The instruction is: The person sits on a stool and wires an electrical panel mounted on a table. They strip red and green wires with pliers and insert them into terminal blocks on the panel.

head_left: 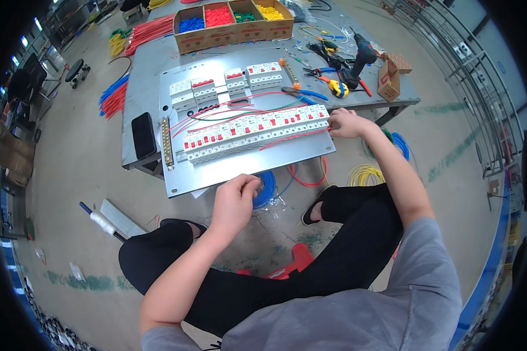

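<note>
A metal mounting plate [246, 168] lies on the near part of the bench, its front edge toward me. Across it runs a long row of white circuit breakers [255, 130] with red switches. At the row's right end, my right hand [346, 123] is closed in a pinch on the end of a red wire [293, 140], which lies along the breakers' front side. My left hand [234, 203] is in front of the plate's near edge, fingers curled together; anything between them is hidden. Behind the long row stand shorter groups of breakers [204, 88], with loose red and green wires between.
Blue-handled pliers [310, 95], a yellow tape measure [338, 88] and a cordless drill [362, 58] lie at the right. A divided cardboard box [208, 40] holds coloured small parts. A phone [143, 135] lies left of the plate. Wire coils [366, 175] are on the floor.
</note>
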`<action>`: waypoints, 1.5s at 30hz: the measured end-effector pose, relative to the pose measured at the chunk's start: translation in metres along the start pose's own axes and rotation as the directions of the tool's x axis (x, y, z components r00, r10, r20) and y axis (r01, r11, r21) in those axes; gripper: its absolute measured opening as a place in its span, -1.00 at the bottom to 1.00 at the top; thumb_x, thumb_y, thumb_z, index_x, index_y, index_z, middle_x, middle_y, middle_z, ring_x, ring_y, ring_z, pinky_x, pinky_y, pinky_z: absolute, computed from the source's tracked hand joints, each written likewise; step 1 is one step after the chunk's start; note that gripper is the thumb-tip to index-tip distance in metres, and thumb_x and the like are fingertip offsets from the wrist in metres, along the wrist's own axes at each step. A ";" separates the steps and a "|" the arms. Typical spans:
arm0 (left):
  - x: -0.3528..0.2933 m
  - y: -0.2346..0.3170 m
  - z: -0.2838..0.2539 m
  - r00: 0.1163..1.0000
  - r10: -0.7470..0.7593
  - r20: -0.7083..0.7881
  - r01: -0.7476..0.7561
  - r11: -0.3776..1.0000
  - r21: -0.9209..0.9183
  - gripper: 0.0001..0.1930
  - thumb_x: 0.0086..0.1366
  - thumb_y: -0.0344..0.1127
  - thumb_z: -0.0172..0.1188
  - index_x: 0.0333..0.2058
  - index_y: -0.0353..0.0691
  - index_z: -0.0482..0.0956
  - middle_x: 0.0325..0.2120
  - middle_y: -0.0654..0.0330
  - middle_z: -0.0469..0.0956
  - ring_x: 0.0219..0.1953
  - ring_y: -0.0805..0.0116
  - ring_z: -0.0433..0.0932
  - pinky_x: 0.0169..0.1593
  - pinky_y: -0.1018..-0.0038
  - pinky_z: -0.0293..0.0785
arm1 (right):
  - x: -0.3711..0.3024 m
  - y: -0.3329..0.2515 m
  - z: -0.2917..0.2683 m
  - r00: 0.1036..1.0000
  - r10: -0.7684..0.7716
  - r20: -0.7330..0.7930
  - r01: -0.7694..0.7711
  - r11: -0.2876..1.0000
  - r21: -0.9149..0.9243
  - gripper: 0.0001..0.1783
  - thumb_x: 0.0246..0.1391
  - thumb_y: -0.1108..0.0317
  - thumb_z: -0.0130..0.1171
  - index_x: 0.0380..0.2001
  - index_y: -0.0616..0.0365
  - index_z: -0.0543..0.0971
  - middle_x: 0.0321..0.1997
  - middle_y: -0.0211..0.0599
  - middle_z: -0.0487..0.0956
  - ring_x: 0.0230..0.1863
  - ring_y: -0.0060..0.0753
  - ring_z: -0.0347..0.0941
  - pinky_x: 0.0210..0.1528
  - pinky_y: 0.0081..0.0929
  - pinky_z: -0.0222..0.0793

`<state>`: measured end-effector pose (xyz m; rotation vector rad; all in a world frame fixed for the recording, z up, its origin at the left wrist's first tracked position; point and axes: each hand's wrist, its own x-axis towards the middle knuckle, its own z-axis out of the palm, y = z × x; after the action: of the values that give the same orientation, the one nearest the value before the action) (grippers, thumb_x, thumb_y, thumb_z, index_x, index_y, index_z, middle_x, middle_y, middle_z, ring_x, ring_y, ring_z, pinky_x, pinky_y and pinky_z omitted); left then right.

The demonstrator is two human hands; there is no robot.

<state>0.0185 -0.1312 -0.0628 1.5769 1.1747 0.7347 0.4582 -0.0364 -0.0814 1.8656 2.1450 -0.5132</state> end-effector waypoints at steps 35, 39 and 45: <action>0.011 0.011 -0.033 0.964 -0.264 0.020 0.158 0.512 -0.845 -0.64 0.66 -0.25 -0.03 0.22 -0.40 0.41 0.08 -0.16 0.62 0.01 0.03 0.74 0.08 0.18 0.74 | -0.175 -0.200 0.059 0.972 -0.098 -0.214 0.232 0.559 0.796 -0.76 0.45 0.26 0.15 -0.01 0.19 0.60 -0.52 -0.34 0.51 -0.57 -0.47 0.48 -0.41 -0.41 0.39; 0.010 0.010 -0.041 0.972 -0.234 0.029 0.156 0.542 -0.826 -0.63 0.66 -0.25 -0.04 0.22 -0.41 0.43 0.06 -0.14 0.65 -0.03 0.08 0.76 0.06 0.21 0.74 | -0.173 -0.190 0.057 0.936 -0.147 -0.320 0.342 0.600 0.724 -0.79 0.46 0.28 0.14 -0.08 0.20 0.61 -0.56 -0.36 0.48 -0.61 -0.51 0.48 -0.45 -0.45 0.38; 0.009 0.013 -0.045 0.969 -0.242 0.056 0.182 0.541 -0.821 -0.66 0.65 -0.26 -0.03 0.17 -0.44 0.46 0.00 -0.12 0.68 -0.08 0.12 0.77 0.03 0.24 0.75 | -0.172 -0.188 0.060 0.935 -0.149 -0.322 0.344 0.598 0.724 -0.79 0.46 0.28 0.13 -0.13 0.21 0.58 -0.58 -0.39 0.46 -0.63 -0.55 0.41 -0.49 -0.48 0.32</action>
<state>-0.0134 -0.1074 -0.0370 0.5932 0.8271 0.9839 0.2949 -0.2382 -0.0470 2.0675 2.6109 -1.5863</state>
